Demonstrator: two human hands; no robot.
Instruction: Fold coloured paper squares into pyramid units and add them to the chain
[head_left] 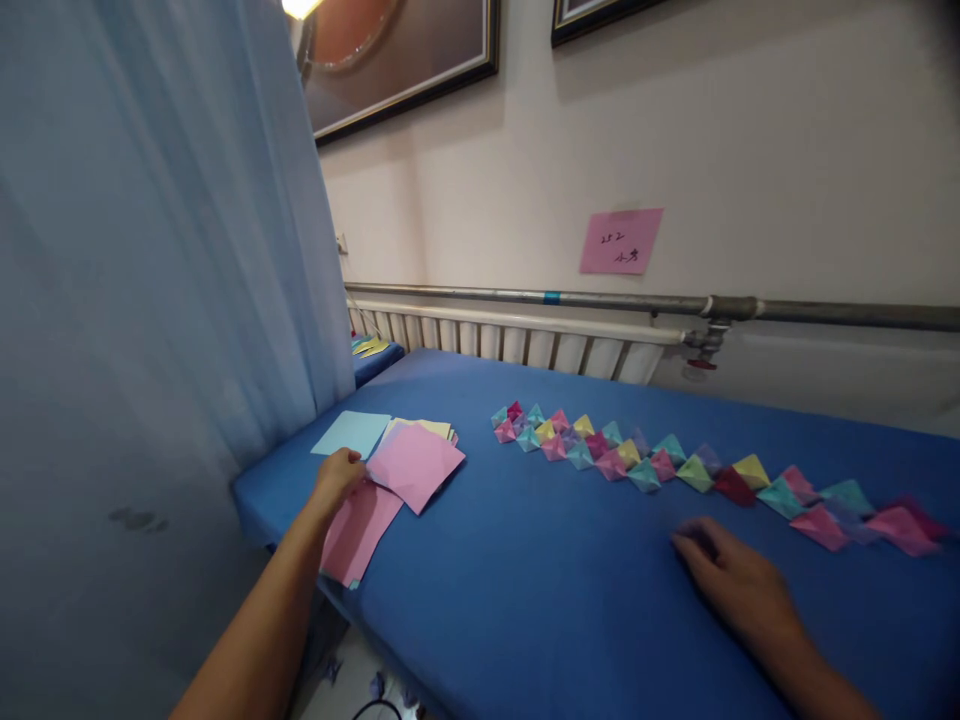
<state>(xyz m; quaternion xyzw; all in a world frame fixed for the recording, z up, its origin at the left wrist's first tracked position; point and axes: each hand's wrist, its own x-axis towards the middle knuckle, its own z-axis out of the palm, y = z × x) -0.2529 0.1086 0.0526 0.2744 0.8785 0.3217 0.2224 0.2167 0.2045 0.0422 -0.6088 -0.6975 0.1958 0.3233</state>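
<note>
My left hand [341, 475] is closed at the left edge of a pink paper sheet [418, 462], with its fingertips pinching the corner. That sheet overlaps a few yellow sheets and a darker pink stack of paper [360, 530]. A light blue sheet [352, 433] lies just behind my hand. Over the blue bed cover, my right hand [735, 580] is slightly blurred, its fingers loosely curled, with a gap between thumb and forefinger and nothing visible in them. Behind it, small folded paper pieces [628, 455] in pink, teal, yellow, purple and red run in a long band.
A blue-covered bed [510, 590] carries all the papers. Along the wall are a radiator [480, 338] and a metal pipe [637, 300] with a valve. A light blue curtain [165, 250] hangs at the left. Another blue surface with coloured papers [371, 346] stands beyond.
</note>
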